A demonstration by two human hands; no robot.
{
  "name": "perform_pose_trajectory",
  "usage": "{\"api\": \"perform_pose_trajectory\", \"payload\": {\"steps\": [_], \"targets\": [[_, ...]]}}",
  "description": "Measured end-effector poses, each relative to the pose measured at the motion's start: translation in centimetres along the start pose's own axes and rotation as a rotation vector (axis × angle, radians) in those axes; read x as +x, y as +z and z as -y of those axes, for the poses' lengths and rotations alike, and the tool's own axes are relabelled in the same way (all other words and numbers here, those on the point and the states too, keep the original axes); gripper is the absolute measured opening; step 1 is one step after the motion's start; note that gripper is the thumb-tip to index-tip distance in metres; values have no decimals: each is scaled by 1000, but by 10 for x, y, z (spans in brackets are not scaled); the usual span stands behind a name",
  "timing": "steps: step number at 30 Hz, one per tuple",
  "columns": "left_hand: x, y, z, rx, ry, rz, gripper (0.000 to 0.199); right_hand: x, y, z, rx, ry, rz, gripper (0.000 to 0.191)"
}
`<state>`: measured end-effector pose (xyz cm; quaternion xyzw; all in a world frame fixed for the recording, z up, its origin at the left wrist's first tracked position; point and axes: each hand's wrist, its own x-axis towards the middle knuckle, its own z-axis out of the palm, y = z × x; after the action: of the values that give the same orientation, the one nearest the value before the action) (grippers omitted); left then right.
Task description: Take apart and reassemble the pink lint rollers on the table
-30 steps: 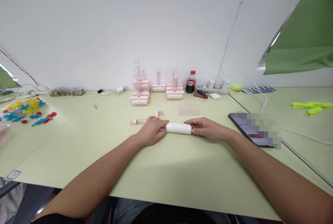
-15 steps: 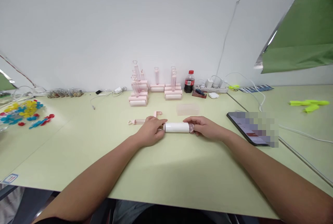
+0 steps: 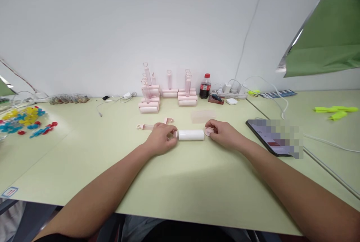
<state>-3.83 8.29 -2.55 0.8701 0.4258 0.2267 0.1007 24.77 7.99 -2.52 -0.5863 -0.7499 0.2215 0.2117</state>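
Observation:
A white sticky lint roll point(image 3: 191, 135) lies on its side on the table between my hands. My right hand point(image 3: 224, 134) is closed on a round pale pink end cap point(image 3: 208, 131), just off the roll's right end. At the left end, my left hand point(image 3: 161, 139) has its fingers curled round another pale pink end cap point(image 3: 176, 134), partly hidden by the fingers. Behind my left hand lie a clear pink handle point(image 3: 144, 126) and a small pink bracket point(image 3: 169, 120). A translucent pink cover point(image 3: 203, 116) lies just beyond the roll.
Pink lint rollers point(image 3: 149, 107) with upright handles stand along the wall. A cola bottle point(image 3: 205, 86), a power strip point(image 3: 236, 95) and cables are at the back. A phone point(image 3: 270, 139) lies to the right, colourful plastic pieces point(image 3: 26, 120) to the left.
My right hand has moved slightly up and right, and its end cap now shows its round face, apart from the roll. My left hand has drawn slightly left, leaving the roll's left end uncovered.

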Motion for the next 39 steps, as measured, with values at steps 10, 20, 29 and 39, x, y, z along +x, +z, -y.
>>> {"api": "perform_pose_trajectory", "payload": {"steps": [10,20,29,39], "targets": [[1,5,6,160,-4,64,22,4,2,5,-200,-103,-97,12],[-1,7,4,158,-33,58,22,-4,10,18,-346,-10,-37,7],[1,9,5,157,-43,53,16,-7,1,15,-217,29,116,21],[-1,13,4,178,-59,25,15,-16,4,18,-85,-135,196,59]]}}
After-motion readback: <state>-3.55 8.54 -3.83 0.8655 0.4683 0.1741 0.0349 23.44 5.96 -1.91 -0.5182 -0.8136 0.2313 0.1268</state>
